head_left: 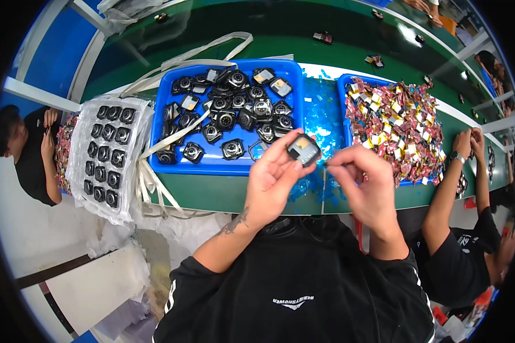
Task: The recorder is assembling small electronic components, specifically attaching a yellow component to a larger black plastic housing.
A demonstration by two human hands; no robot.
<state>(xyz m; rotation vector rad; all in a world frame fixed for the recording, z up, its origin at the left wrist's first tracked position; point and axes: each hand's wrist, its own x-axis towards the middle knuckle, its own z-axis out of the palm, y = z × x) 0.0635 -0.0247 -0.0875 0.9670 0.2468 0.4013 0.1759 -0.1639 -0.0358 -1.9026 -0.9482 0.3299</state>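
Observation:
My left hand (272, 186) holds a square black smartwatch case (304, 150) by its edges, above the front of the bench. Its face turned up shows a grey and yellowish inside. Just to its right is my right hand (367, 186), thumb and forefinger pinched together close to the case. Whatever sits in that pinch is too small to name. Behind my left hand stands a blue tray (212, 166) with many more black watch cases (233, 148), some with round sensor backs up.
Blue film scraps (317, 120) litter the bench between the trays. A second blue tray (348, 134) is heaped with small red, white and yellow parts (395, 128). At left lies a clear plastic tray (100, 197) of watch cases, beside white straps (154, 186). Co-workers sit on both sides.

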